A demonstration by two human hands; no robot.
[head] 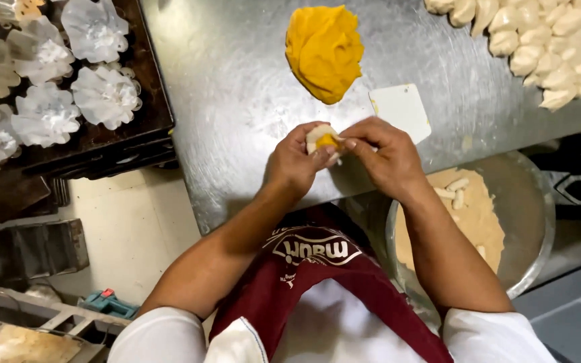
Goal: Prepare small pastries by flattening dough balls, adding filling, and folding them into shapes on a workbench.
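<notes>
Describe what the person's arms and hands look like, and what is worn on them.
Both the left hand and the right hand are bare: no gloves, and no rings or watch that show. The forearms are uncovered up to short white sleeves near the shoulders. A dark red apron with white markings covers the chest over the white shirt.

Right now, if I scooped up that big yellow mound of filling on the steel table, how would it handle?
The yellow filling mound looks soft and pasty, with folded creases, so it would likely sag and smear. It probably sticks to fingers.
</notes>
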